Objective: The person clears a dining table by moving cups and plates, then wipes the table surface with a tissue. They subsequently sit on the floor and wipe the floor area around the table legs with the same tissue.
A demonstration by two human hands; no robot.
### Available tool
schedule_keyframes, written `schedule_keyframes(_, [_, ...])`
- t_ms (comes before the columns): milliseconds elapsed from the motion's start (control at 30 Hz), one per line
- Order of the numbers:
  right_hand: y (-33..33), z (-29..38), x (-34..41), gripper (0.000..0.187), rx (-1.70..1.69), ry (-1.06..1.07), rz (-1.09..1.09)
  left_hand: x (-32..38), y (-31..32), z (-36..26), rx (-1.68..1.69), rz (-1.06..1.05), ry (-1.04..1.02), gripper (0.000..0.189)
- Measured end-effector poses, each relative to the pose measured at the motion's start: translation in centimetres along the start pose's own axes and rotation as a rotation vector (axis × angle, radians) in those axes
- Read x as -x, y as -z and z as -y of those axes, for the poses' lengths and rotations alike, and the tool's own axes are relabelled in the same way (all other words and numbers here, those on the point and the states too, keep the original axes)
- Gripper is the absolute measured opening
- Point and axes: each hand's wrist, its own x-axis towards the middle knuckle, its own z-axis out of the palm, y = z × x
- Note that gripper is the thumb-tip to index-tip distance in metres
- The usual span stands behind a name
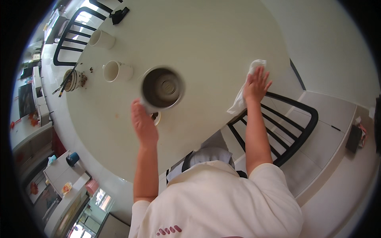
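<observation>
My left hand [144, 125] grips a metal cup [163, 87] near its lower side in the picture. The cup's mouth faces me and its dark inside holds nothing that I can make out; it is slightly blurred. Partly behind cup and hand is a small round pale container [158, 119] with something dark in it. Over by the table's right edge, my right hand [257, 84] lies flat, fingers apart, on a crumpled white cloth [240, 99]. The cloth spreads along the tabletop [205, 53].
Two white mugs [112, 72] [102, 40] stand at the left. Near them, stacked cups [73, 80] bear brushes or sticks, with brown crumbs alongside. A black object [119, 15] lies at the far edge. Black slatted chairs [309, 119] [61, 49] flank the table; a wall [333, 44] rises at right.
</observation>
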Motion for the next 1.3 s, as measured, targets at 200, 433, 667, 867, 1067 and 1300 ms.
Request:
schedule_keyframes(200, [-0.8, 0.8, -10.9, 0.070, -0.084, -0.028, 0.011, -5.5, -10.7, 3.1, 0.061, 0.214, -0.013, 0.029])
schedule_keyframes(433, [1.7, 10.8, -6.0, 0.085, -0.341, 0.480, 0.065, -11.1, -17.4, 6.7, 0.087, 0.251, -0.032, 0.029])
schedule_keyframes(667, [3.9, 13.8, -3.1, 0.085, -0.581, 0.675, 0.227, -14.9, -21.5, 8.5, 0.023, 0.330, 0.008, 0.026])
schedule_keyframes(867, [3.5, 14.8, -1.2, 0.071, -0.485, 0.789, 0.442, -13.9, -25.1, 7.9, 0.043, 0.380, 0.077, 0.027])
schedule_keyframes(1067, [5.7, 18.3, 3.7, 0.066, -0.329, 1.043, 0.476, -14.2, -24.1, 8.1, -0.108, 0.479, -0.032, 0.033])
schedule_keyframes(1300, [4.6, 18.6, 4.5, 0.075, -0.395, 1.034, 0.544, -14.8, -8.0, 2.0, -0.756, -0.048, -0.647, 0.073])
